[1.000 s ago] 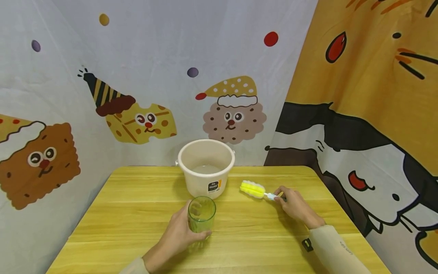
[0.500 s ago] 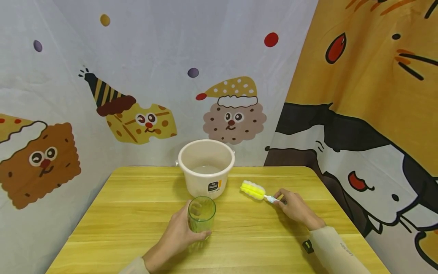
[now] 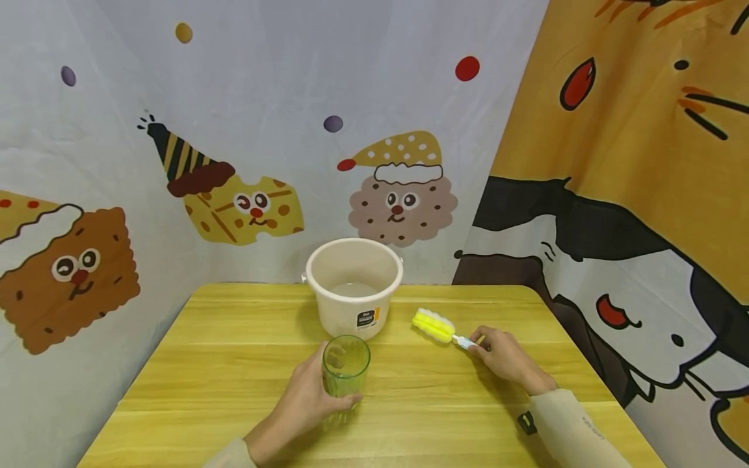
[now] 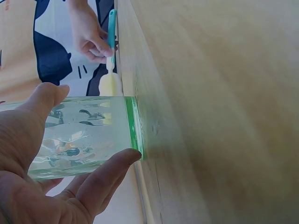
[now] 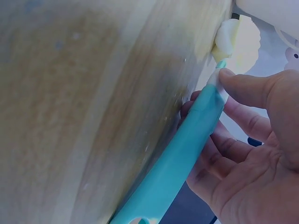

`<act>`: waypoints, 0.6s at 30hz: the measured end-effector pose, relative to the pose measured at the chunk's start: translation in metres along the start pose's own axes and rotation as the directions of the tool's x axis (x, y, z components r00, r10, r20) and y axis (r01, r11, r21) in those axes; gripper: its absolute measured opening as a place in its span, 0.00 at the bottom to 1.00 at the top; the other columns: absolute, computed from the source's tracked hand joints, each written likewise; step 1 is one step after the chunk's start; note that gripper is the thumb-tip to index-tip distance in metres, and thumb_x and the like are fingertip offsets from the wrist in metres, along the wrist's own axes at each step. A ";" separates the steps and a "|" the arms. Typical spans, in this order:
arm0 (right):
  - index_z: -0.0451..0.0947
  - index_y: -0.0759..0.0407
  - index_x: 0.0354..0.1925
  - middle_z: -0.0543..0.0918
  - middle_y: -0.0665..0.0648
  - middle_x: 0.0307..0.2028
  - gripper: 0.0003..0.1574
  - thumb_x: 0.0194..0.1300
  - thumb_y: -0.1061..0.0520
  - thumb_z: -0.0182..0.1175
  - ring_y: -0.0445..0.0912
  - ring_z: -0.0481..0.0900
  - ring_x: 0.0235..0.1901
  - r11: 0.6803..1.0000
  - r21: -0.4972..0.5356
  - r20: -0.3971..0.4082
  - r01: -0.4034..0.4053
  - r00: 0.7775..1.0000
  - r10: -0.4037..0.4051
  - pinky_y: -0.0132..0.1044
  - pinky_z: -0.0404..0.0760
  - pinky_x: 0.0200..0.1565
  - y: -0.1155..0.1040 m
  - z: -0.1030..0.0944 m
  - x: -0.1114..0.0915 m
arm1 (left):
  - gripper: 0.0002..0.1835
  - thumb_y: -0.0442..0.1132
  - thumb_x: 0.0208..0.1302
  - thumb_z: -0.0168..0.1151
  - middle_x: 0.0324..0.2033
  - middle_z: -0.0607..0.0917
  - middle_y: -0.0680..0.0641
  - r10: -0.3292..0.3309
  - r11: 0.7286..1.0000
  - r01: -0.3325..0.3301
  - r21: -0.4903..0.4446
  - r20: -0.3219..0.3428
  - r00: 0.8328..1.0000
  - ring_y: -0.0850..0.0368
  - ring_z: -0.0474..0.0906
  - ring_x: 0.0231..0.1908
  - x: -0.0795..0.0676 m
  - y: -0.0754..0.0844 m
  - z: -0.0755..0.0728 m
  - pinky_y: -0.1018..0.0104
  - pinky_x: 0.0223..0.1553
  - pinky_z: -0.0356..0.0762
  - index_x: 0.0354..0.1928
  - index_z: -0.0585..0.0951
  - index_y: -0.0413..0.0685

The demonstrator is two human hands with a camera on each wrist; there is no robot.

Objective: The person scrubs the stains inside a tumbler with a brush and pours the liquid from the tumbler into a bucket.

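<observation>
My left hand (image 3: 307, 396) grips a clear green drinking glass (image 3: 351, 372), which stands upright on the table. In the left wrist view the thumb lies on one side of the glass (image 4: 88, 135) and the fingers curl round the other. My right hand (image 3: 504, 356) pinches the handle of a sponge cup brush whose yellow and white head (image 3: 433, 325) points left, towards the bucket. Up close in the right wrist view, the brush's teal handle (image 5: 182, 149) lies between thumb and fingers, low over the tabletop, its end with a hanging hole.
A cream plastic bucket (image 3: 333, 318) with a label stands behind the glass, a little liquid seemingly at its bottom. The wooden table (image 3: 234, 364) meets cartoon-printed curtains (image 3: 263, 78) at the back and right. A small black object (image 3: 526, 422) is beside the right sleeve.
The right hand and the brush have shifted very slightly, with the brush's handle tilting a little. The left hand and the glass have stayed in place. The head view has turned slightly.
</observation>
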State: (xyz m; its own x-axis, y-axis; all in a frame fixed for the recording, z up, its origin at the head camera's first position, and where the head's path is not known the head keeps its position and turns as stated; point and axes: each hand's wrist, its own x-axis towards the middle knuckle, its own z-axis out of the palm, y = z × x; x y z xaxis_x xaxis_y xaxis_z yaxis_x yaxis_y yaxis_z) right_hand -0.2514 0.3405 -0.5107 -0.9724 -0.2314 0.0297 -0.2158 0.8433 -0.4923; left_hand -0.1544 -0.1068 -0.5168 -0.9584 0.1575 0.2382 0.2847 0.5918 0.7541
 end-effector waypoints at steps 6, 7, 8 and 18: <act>0.88 0.55 0.53 0.94 0.52 0.38 0.06 0.83 0.56 0.73 0.43 0.80 0.32 1.000 -0.007 -0.011 0.005 1.000 -0.005 0.33 0.76 0.32 0.001 0.001 -0.002 | 0.51 0.53 0.46 1.00 0.61 0.93 0.54 0.008 1.000 -0.009 -0.002 -0.005 1.000 0.52 0.91 0.62 0.000 -0.001 0.000 0.48 0.63 0.95 0.73 0.80 0.62; 0.88 0.54 0.53 0.94 0.52 0.37 0.06 0.83 0.56 0.73 0.43 0.80 0.32 1.000 -0.009 -0.014 0.003 1.000 -0.004 0.33 0.76 0.33 0.001 0.001 -0.002 | 0.51 0.53 0.46 1.00 0.61 0.93 0.54 0.009 1.000 -0.009 -0.001 -0.007 1.000 0.52 0.91 0.62 0.000 -0.001 0.000 0.48 0.63 0.95 0.72 0.80 0.62; 0.88 0.54 0.53 0.94 0.52 0.37 0.06 0.83 0.55 0.73 0.43 0.80 0.32 1.000 -0.011 -0.016 0.001 1.000 -0.002 0.33 0.76 0.33 0.001 0.001 -0.002 | 0.51 0.53 0.46 1.00 0.60 0.93 0.54 0.009 1.000 -0.009 -0.002 -0.008 1.000 0.53 0.91 0.62 0.000 -0.001 0.000 0.48 0.63 0.95 0.72 0.80 0.62; 0.89 0.54 0.53 0.90 0.51 0.34 0.08 0.83 0.54 0.74 0.43 0.78 0.30 0.999 -0.032 -0.041 0.000 0.999 -0.001 0.34 0.75 0.33 -0.002 -0.001 -0.003 | 0.51 0.52 0.46 1.00 0.61 0.93 0.53 0.004 1.000 -0.004 -0.007 -0.004 1.000 0.52 0.92 0.62 -0.001 0.001 0.000 0.48 0.63 0.95 0.72 0.80 0.62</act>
State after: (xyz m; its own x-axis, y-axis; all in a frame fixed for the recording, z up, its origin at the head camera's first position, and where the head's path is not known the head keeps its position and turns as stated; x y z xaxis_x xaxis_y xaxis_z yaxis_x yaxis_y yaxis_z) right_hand -0.2479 0.3403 -0.5091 -0.9750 -0.2122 0.0658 -0.2182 0.8586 -0.4639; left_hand -0.1535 -0.1067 -0.5165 -0.9570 0.1568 0.2440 0.2890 0.5856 0.7573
